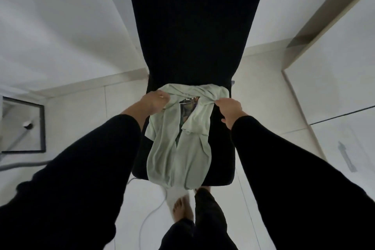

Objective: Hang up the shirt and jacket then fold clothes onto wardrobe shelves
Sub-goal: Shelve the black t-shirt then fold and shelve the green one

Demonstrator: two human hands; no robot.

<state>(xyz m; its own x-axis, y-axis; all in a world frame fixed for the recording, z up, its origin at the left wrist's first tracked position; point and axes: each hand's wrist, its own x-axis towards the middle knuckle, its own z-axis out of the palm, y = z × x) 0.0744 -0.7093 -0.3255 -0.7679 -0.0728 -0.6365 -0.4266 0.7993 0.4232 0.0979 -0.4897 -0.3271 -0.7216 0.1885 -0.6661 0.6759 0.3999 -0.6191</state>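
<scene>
Pinching the collar end of the pale green soft-cloth shirt (180, 148), the left hand (151, 101) and right hand (230, 108) each close their grip on a shoulder, the shirt's long axis trailing down the black padded chair (221, 158) seat toward the person.

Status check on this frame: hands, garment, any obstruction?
Left hand and right hand both grip the pale green shirt near its collar. Shirt lies on the black chair. Nothing blocking it.
</scene>
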